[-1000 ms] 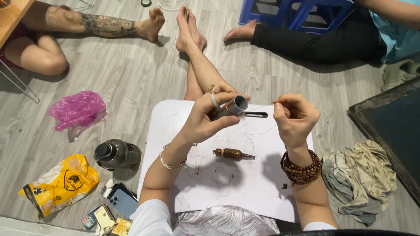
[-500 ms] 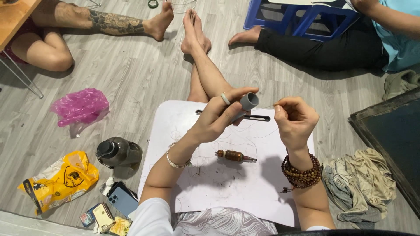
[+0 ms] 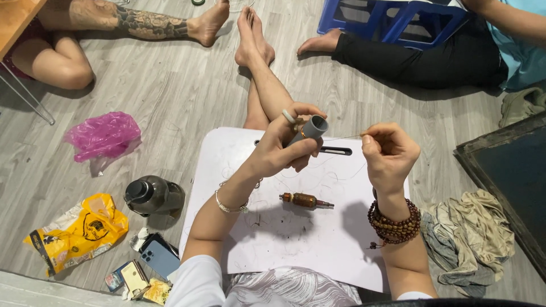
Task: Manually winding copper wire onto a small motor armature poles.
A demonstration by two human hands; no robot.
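— What is held by the hands?

— A short grey tube (image 3: 311, 128) is gripped by the left hand (image 3: 284, 148), with the fingers wrapped around its lower part and its open end tilted up and to the right. A thin wire (image 3: 341, 138) is pinched between thumb and forefinger of the right hand (image 3: 389, 156), whose other fingers are curled in. The wire is stretched from that pinch to the tube.

— Where are these things placed?

— They are raised above a white board (image 3: 296, 227) that is laid across the person's lap. A small brown motor part (image 3: 304, 200) with a metal shaft is seen lying on the board, below the hands and apart from them. A dark pen-like tool (image 3: 335, 150) is partly hidden behind the left hand, at the far edge of the board.

— What is worn on the wrists?

— A thin silver bracelet (image 3: 228, 206) is worn on the left, and brown wooden beads (image 3: 393, 223) on the right.

— And around the board?

— On the wooden floor (image 3: 187, 96) to the left, a dark bottle (image 3: 152, 195), a pink plastic bag (image 3: 103, 136), a yellow bag (image 3: 79, 232) and a phone (image 3: 159, 257) are found. A crumpled cloth (image 3: 472, 233) is seen to the right. Other people's bare legs (image 3: 142, 23) are stretched out at the top.
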